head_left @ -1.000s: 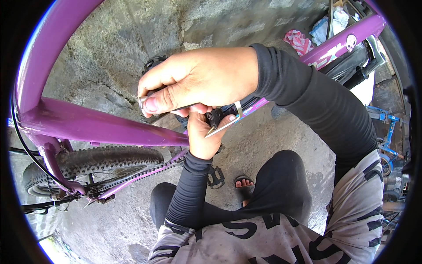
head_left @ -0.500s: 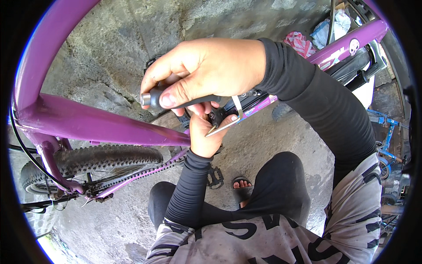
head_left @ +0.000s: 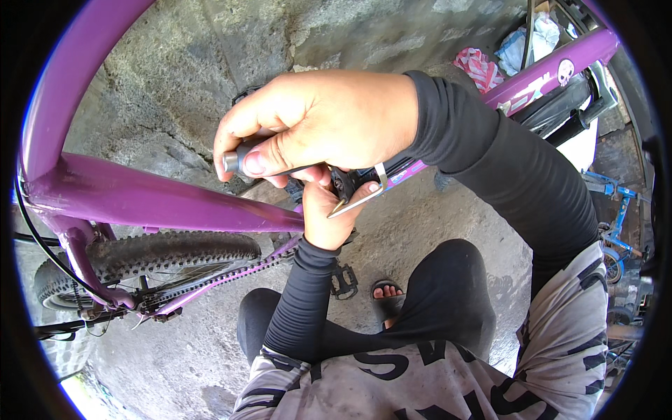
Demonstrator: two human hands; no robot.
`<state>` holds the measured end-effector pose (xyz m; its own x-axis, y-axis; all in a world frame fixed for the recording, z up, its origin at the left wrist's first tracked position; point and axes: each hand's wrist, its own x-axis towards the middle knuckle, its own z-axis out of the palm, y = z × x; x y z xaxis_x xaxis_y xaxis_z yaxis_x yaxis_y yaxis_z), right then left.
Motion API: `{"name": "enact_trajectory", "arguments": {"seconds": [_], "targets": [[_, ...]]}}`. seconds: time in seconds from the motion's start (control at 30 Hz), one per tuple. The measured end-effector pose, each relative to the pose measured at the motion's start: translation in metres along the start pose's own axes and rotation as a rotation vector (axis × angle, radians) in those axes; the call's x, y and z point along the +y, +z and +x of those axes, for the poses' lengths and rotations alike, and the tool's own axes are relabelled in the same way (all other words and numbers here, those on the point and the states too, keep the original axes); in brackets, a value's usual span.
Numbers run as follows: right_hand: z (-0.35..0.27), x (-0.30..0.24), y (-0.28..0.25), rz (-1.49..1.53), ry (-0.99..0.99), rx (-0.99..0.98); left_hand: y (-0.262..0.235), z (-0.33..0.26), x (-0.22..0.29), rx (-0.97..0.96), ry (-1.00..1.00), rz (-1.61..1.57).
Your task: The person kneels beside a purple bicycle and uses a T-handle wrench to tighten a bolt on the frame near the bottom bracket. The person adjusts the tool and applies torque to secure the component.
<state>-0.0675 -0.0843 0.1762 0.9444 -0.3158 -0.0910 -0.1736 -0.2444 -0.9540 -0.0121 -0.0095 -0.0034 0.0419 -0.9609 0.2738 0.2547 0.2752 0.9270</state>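
Note:
My right hand is closed around a dark tool handle with a metal end cap, thumb pressed along it. It sits just above the purple bicycle frame tube. Right beneath it, my left hand reaches up and holds a small black part with a bent silver metal bracket against the frame. The tool's tip is hidden behind my fingers. Both arms wear black sleeves.
The knobby rear tyre and chain stay lie at lower left. A black pedal and my sandalled foot rest on the concrete floor. A second purple tube runs to the upper right. A blue bicycle stands at right.
My right hand has rolled and shifted its grip, so the dark handle end now shows under the thumb. The left hand stays on the bracket.

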Motion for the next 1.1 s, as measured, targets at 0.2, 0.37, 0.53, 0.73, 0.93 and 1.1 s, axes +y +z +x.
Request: {"name": "enact_trajectory", "arguments": {"seconds": [0.2, 0.37, 0.53, 0.73, 0.93, 1.1], "targets": [[0.014, -0.045, 0.019, -0.014, -0.179, 0.083, 0.003, -0.002, 0.004, -0.037, -0.013, 0.04], [-0.012, -0.042, 0.026, 0.185, -0.279, 0.152, 0.001, -0.006, -0.016, -0.116, 0.139, 0.194], [-0.074, -0.025, 0.0, 0.689, -0.551, 0.223, -0.001, -0.001, 0.004, -0.034, -0.065, 0.006], [-0.094, -0.03, -0.027, 0.357, -0.566, 0.527, 0.003, -0.002, 0.002, -0.005, -0.083, -0.06], [-0.053, -0.018, -0.007, 0.027, -0.339, 0.464, 0.002, -0.001, -0.005, -0.002, -0.042, -0.013], [-0.047, -0.015, -0.002, -0.085, -0.291, 0.376, 0.003, -0.003, 0.008, -0.014, -0.117, -0.072]]}}
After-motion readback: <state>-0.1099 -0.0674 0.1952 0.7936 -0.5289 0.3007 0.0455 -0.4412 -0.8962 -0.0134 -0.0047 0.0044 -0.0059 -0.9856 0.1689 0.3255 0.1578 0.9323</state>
